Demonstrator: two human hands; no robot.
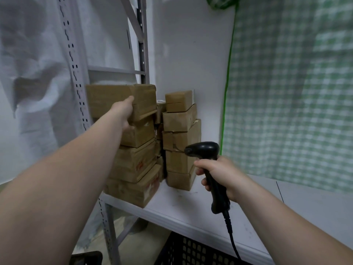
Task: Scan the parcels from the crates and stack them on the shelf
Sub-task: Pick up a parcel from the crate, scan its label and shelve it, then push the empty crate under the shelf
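Note:
My left hand (pixel 124 113) grips the near end of a brown cardboard parcel (pixel 122 101) that lies on top of the left stack of parcels (pixel 133 163) on the white shelf (pixel 191 205). A second, narrower stack of parcels (pixel 180 140) stands just to the right, against the back wall. My right hand (pixel 219 175) holds a black barcode scanner (pixel 207 150) by its handle, in front of the right stack, its head pointing left. The scanner's cable (pixel 232 238) hangs down past the shelf's front edge.
Grey perforated shelf uprights (pixel 76 73) rise at the left, with white sheeting behind them. A green checked curtain (pixel 296 92) hangs at the right. Below the shelf sit a black crate (pixel 191 249) and the corner of another black crate (pixel 86 258).

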